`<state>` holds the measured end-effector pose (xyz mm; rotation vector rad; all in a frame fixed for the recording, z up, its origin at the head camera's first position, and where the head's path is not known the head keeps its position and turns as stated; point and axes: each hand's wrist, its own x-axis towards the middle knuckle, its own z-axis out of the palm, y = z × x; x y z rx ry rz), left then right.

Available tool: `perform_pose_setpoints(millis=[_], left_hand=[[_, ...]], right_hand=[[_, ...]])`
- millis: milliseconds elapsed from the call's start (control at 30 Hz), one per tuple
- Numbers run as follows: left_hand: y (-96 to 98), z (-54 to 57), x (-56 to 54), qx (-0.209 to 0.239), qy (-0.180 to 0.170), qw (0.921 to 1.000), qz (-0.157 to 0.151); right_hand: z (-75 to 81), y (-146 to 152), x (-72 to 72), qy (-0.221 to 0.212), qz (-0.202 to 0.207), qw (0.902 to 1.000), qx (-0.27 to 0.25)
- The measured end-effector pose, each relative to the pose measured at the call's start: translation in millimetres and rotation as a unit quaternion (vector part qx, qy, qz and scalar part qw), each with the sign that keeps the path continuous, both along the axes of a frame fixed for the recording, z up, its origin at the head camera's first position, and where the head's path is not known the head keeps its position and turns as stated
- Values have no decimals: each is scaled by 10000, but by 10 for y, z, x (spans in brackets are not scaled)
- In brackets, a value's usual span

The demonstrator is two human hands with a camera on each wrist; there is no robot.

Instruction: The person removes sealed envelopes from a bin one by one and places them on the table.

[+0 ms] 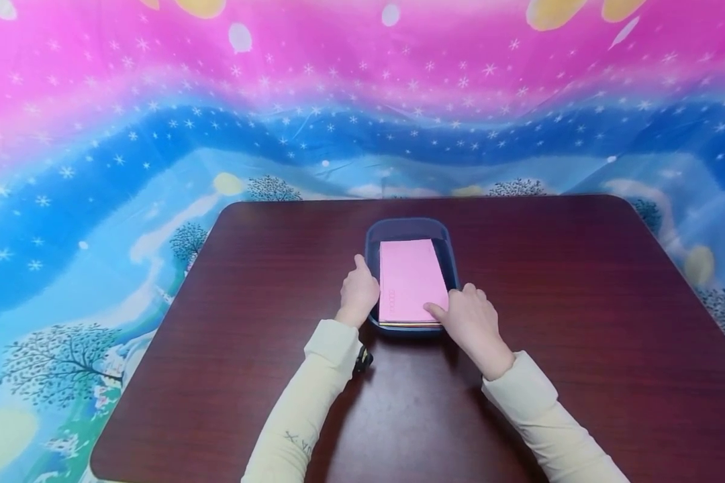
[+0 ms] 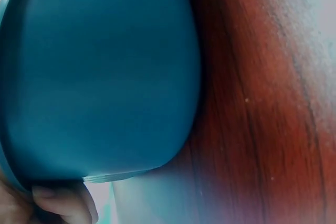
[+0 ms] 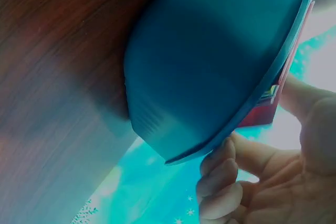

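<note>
Closest to you are your cream sleeves (image 1: pixel 522 396), cuffs turned back, with dark lettering on the left one; a small black device (image 1: pixel 363 360) sits at the left cuff. Beyond the cuffs, your left hand (image 1: pixel 359 295) lies along the left side of a dark blue basin (image 1: pixel 407 226), its fingertips hooked at the rim, as the left wrist view shows. Your right hand (image 1: pixel 472 322) pinches the basin's right rim near the front corner: the fingers are bent together against the outside, and the thumb lies over the top of a pink envelope (image 1: pixel 412 278). That envelope, with a column of small printed boxes near its left edge, tops a stack inside the basin; thin edges of other colours, one yellow, peep out along the front. The basin is over the middle of the dark reddish-brown table (image 1: pixel 580 282); you cannot tell whether its whole base touches the wood. Past the table's rounded far corners hangs a pink and blue cloth (image 1: pixel 362 134) printed with snowflakes and trees.
</note>
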<state>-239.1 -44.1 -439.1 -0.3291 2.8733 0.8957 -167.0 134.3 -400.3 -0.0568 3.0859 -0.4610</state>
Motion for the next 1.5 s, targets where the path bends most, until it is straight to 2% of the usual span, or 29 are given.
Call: perform_pose_setpoints(millis=[133, 233, 333, 433, 567, 667, 700, 800, 833, 900, 967, 1133, 1233, 1333, 1500], left_hand=[[-22, 19, 10, 92, 50, 9999, 33], [-38, 31, 10, 168, 59, 9998, 36], [-53, 38, 7, 195, 72, 9998, 68], [-58, 38, 2, 196, 78, 9997, 75], [-59, 13, -7, 147, 107, 9998, 61], [-64, -13, -14, 120, 96, 9999, 79], [-65, -19, -14, 106, 89, 9999, 86], [-65, -32, -13, 71, 111, 9999, 86], [-63, -32, -10, 60, 126, 9999, 78], [-56, -34, -5, 31, 184, 9998, 64], [-46, -36, 3, 15, 215, 9998, 52], [-28, -40, 15, -81, 277, 9996, 47], [-27, -45, 18, -116, 284, 9995, 46], [-28, -54, 21, -105, 250, 9996, 60], [-19, -56, 11, -125, 237, 9996, 77]], right_hand=[[33, 40, -21, 418, -33, 9984, -376], [71, 117, -73, 369, -130, 9944, -977], [99, 237, -161, 207, -355, 9833, -1772], [81, 390, -318, 325, -835, 9611, -2611], [-61, 621, -573, 394, -1562, 9130, -3747], [-214, 762, -719, 30, -1911, 8807, -4334], [-261, 795, -757, -105, -2010, 8738, -4426], [-366, 862, -838, -462, -2210, 8660, -4462], [-391, 879, -859, -543, -2251, 8661, -4429], [-422, 904, -892, -667, -2292, 8724, -4265], [-443, 924, -925, -764, -2296, 8826, -4031], [-466, 937, -990, -1096, -2173, 9283, -2813], [-476, 921, -1007, -1245, -2111, 9449, -2172], [-490, 904, -1017, -1251, -2163, 9504, -1849], [-489, 875, -1026, -1112, -2344, 9499, -1740]])
